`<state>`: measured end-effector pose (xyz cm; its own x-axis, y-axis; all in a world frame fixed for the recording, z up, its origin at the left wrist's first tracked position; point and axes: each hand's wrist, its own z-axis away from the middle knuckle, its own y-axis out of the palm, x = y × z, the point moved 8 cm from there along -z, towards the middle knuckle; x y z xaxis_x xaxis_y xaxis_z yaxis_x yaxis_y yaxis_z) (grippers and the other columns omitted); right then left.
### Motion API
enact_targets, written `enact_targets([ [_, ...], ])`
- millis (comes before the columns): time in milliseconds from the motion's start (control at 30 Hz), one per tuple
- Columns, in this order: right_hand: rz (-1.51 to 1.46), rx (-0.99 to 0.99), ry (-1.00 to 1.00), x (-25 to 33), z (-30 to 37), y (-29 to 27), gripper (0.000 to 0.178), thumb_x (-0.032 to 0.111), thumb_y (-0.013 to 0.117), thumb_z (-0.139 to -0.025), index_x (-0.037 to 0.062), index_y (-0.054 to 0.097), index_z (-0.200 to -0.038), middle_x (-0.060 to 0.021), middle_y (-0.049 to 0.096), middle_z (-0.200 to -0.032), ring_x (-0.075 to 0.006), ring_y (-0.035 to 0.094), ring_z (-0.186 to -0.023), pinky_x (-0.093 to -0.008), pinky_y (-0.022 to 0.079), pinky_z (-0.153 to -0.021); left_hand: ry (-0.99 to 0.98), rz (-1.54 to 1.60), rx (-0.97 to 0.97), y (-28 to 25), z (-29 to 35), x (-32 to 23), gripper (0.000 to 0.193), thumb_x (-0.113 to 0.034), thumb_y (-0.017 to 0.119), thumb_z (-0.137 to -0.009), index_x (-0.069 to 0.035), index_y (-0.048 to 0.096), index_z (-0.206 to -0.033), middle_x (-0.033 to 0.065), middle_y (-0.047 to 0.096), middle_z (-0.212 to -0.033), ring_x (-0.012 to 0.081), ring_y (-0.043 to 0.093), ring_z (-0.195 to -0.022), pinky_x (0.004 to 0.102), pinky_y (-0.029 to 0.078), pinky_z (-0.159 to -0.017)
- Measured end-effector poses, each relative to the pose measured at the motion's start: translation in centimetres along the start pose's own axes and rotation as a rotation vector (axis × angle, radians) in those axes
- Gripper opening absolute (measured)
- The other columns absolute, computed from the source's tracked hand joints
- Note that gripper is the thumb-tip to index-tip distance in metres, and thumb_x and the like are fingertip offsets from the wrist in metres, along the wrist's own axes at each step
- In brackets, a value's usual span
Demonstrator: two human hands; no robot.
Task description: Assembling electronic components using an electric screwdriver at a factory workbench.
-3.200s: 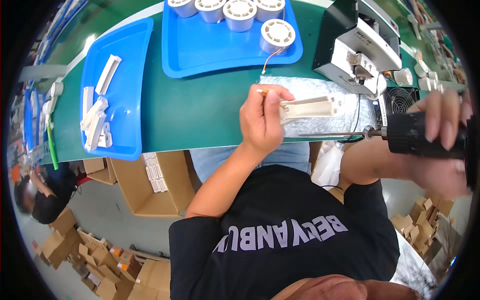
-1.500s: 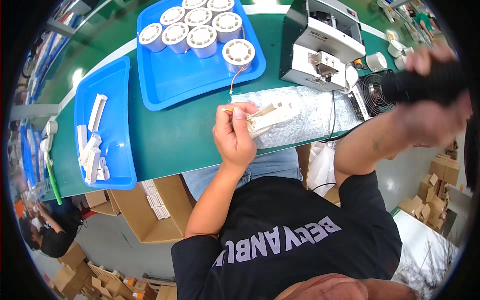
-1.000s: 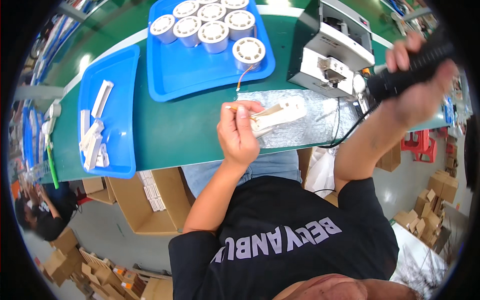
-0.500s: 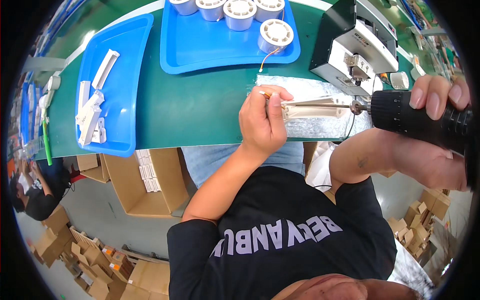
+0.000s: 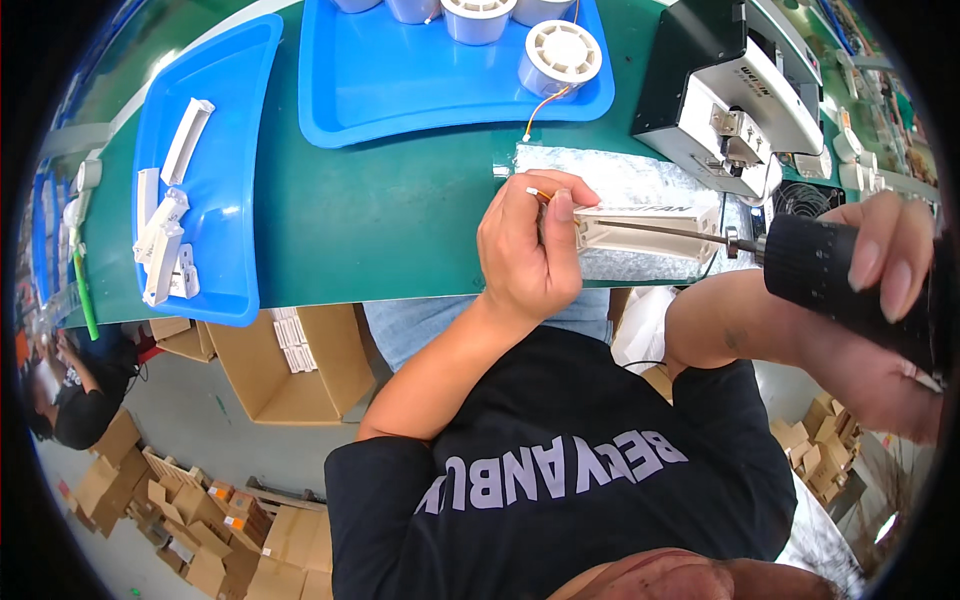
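My left hand is closed around the left end of a long white plastic housing, which is hollow along the side facing me. A small cable with a white connector pokes out between its fingers. At the right, my right hand grips a black power screwdriver. Its long thin bit runs leftward into the hollow of the housing, toward my left hand. Where the tip ends is hard to see. Beneath the housing lies a silvery sheet on the green table.
A blue tray at the back holds several round white fan-like units with cables. The blue tray at the left holds white plastic parts. A black-and-white machine stands at the back right. An open cardboard box sits below the table edge.
The screwdriver and my right hand have shifted slightly right and down, and the bit tilts more. The housing has turned, showing its printed upper side. The whole view has shifted a little.
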<state>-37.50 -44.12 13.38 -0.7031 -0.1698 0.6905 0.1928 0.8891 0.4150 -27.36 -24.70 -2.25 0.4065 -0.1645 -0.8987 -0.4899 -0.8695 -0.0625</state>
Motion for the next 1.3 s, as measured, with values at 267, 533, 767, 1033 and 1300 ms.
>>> enact_targets([
  [267,0.028,0.016,-0.065,-3.8,-1.1,5.9,0.076,0.069,0.063,-0.081,-0.0021,0.048,-0.105,-0.0099,0.051,-0.088,-0.0174,0.053,-0.070,-0.0288,0.045,-0.063,0.021,0.038,-0.015,0.0,0.1,0.2,0.018,-0.010,0.039,-0.105,0.000,0.050,-0.095,0.0112,0.069,-0.088,0.0157,0.063,-0.073,0.0265,0.050,-0.070],
  [533,0.031,0.048,-0.132,-0.1,0.2,3.5,0.080,0.072,0.063,-0.080,-0.0028,0.048,-0.103,-0.0095,0.051,-0.087,-0.0173,0.053,-0.069,-0.0289,0.045,-0.062,-0.003,0.110,-0.101,-0.3,0.3,0.0,0.014,-0.005,0.047,-0.099,-0.001,0.055,-0.089,0.0103,0.066,-0.084,0.0253,0.059,-0.065,0.0337,0.046,-0.061],
  [767,0.156,0.046,-0.286,-0.5,0.0,5.4,0.084,0.078,0.056,-0.082,-0.0032,0.049,-0.101,-0.0098,0.052,-0.089,-0.0180,0.055,-0.068,-0.0308,0.046,-0.058,0.020,0.033,-0.057,-0.1,0.8,0.4,0.017,-0.009,0.045,-0.102,0.000,0.055,-0.092,0.0099,0.069,-0.084,0.0132,0.059,-0.068,0.0273,0.047,-0.065],
  [1033,0.560,-0.366,-0.276,0.9,-0.4,5.9,0.088,0.084,0.049,-0.081,0.0001,0.051,-0.109,-0.0104,0.060,-0.091,-0.0183,0.056,-0.063,-0.0327,0.048,-0.057,0.078,0.010,-0.131,-0.6,0.1,-0.5,0.012,-0.007,0.051,-0.098,-0.002,0.054,-0.087,0.0129,0.066,-0.077,0.0287,0.064,-0.066,0.0358,0.049,-0.062],
  [1300,0.381,-0.396,-0.494,11.2,1.7,2.2,0.061,0.057,0.052,-0.097,0.0012,0.046,-0.121,-0.0140,0.057,-0.091,-0.0196,0.057,-0.067,-0.0327,0.047,-0.056,-0.115,0.006,-0.194,-2.4,0.5,2.0,0.027,-0.019,0.039,-0.105,-0.002,0.056,-0.095,0.0130,0.066,-0.087,0.0226,0.062,-0.078,0.0355,0.048,-0.074],
])
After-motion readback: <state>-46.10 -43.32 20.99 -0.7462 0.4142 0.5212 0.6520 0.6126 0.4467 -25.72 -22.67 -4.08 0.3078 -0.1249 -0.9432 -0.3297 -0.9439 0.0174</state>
